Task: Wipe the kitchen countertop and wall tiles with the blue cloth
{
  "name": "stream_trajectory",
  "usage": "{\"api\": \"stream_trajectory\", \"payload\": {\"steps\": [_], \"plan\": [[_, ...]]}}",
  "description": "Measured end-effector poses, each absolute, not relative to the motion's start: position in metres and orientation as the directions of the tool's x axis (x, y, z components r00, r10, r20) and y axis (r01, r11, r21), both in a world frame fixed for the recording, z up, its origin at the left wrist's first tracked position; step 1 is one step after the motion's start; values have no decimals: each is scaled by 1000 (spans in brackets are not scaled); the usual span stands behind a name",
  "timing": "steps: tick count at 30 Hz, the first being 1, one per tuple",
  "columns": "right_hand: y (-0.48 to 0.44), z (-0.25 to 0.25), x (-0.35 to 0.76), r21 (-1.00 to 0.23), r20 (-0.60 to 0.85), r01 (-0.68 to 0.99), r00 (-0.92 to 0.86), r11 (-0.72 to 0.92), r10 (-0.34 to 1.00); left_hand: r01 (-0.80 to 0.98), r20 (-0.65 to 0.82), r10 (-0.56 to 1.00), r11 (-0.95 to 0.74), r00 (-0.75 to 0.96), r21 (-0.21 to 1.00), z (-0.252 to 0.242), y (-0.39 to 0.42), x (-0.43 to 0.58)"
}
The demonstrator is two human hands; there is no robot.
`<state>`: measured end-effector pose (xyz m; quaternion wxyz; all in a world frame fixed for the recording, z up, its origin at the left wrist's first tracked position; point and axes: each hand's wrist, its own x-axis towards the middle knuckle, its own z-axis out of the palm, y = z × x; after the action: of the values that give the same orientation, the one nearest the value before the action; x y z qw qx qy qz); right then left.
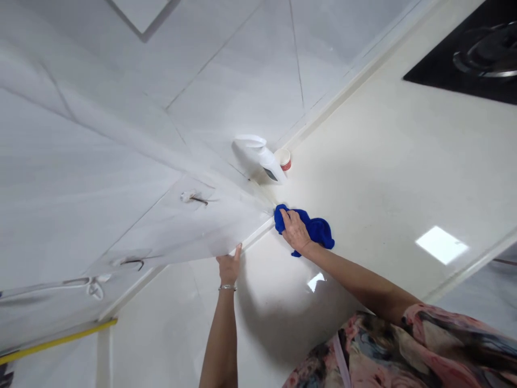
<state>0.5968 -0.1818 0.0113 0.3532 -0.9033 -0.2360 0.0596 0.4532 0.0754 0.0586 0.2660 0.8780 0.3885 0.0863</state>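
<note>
My right hand (296, 231) is closed over a bunched blue cloth (321, 231), pressing it down on the pale counter at the corner by the wall. Part of the cloth trails out behind the wrist. My left hand (229, 268), with a bracelet at the wrist, grips the lower edge of a white wall sheet (210, 229). Its thumb points up and its other fingers are mostly hidden behind that edge. Just beyond the cloth, a white spray bottle (269, 161) stands in the corner beside a small red and white cup (284, 159).
Two metal hooks are on the left wall, one hook (198, 200) near the sheet's edge and another hook (133, 263) farther left. A yellow strip (60, 340) runs at lower left. A black gas hob (476, 59) sits in the counter (383, 178) at upper right.
</note>
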Motion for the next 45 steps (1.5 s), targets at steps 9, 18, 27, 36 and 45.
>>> {"api": "stream_trajectory", "payload": {"steps": [9, 18, 27, 36, 45], "plan": [[-188, 13, 590, -538, 52, 478, 841, -694, 539, 851, -233, 821, -482, 521, 208, 57, 59, 456], [-160, 22, 572, -465, 13, 546, 791, -697, 612, 846, -153, 839, -486, 522, 222, 42, 55, 457], [-122, 26, 542, -365, -34, 603, 753, -709, 658, 763, 15, 812, -555, 584, 330, 29, 48, 460], [-135, 38, 553, -244, 22, 720, 674, -650, 738, 622, -69, 724, -535, 686, 571, 34, 57, 448], [-124, 49, 541, -187, 10, 667, 736, -722, 677, 515, 44, 607, -708, 793, 484, -6, 120, 335]]}}
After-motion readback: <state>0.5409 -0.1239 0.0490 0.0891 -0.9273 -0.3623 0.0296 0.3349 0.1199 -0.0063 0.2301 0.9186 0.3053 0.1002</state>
